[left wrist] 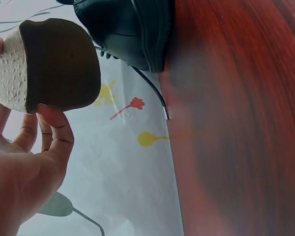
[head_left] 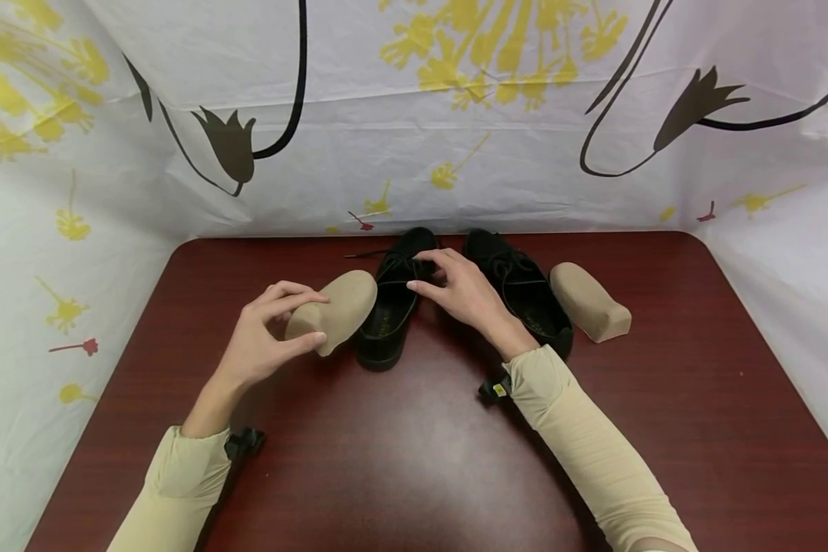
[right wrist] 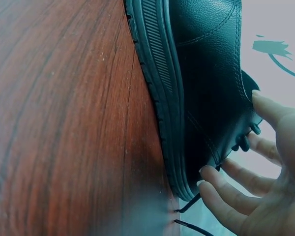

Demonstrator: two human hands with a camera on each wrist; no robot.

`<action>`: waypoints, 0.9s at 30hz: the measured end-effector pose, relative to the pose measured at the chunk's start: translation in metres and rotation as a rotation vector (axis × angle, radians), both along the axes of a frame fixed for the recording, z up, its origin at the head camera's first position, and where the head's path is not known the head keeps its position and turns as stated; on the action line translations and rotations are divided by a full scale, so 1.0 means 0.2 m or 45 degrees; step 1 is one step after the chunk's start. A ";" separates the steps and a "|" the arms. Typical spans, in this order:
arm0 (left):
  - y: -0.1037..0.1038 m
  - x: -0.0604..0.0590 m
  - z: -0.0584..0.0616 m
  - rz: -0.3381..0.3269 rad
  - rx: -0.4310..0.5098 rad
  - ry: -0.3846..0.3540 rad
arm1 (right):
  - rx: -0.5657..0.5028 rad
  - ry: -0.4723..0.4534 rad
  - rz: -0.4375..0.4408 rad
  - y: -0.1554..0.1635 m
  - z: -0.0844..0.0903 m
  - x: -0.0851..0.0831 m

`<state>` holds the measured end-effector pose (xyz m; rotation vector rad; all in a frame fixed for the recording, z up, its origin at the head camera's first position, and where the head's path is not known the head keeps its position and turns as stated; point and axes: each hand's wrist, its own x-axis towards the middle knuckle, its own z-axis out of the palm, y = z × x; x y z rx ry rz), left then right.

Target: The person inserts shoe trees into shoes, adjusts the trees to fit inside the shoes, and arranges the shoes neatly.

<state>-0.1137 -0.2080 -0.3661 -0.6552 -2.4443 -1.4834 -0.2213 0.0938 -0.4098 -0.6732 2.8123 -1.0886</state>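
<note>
Tan foam shoe insert being gripped in left hand.
Right hand touching black leather lace-up shoe laces, fingers loosely open, partly hiding its tongue.

No text can be read here. The insole of the left black shoe, at about 9 o'clock from the other shoe, carries a small pale printed mark near its heel, but it is too small and blurred to make out. Neither wrist view shows any lettering.
</note>
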 end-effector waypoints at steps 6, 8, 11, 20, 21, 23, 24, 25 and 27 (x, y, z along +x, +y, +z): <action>0.01 0.03 0.04 0.002 0.010 -0.022 | -0.012 -0.011 0.008 0.00 0.00 0.00; 0.02 0.03 0.04 -0.006 0.018 -0.026 | -0.012 -0.009 0.011 0.00 0.00 -0.01; 0.02 0.03 0.04 -0.029 0.031 -0.053 | -0.008 -0.002 0.012 0.01 0.00 -0.01; 0.02 0.04 0.04 -0.058 0.040 -0.089 | -0.033 -0.019 0.013 0.01 -0.01 -0.01; 0.03 0.04 0.04 -0.058 0.041 -0.089 | -0.034 -0.017 0.013 0.01 -0.01 -0.01; 0.03 0.04 0.04 -0.059 0.046 -0.086 | -0.036 -0.012 0.014 0.01 -0.01 -0.01; 0.03 0.04 0.04 -0.060 0.054 -0.081 | -0.036 -0.010 0.014 0.01 -0.01 -0.01; 0.03 0.03 0.03 -0.059 0.059 -0.071 | -0.038 -0.007 0.015 0.01 -0.01 -0.01; 0.02 0.02 0.01 -0.056 0.069 -0.046 | -0.035 -0.003 0.018 0.01 -0.01 -0.02</action>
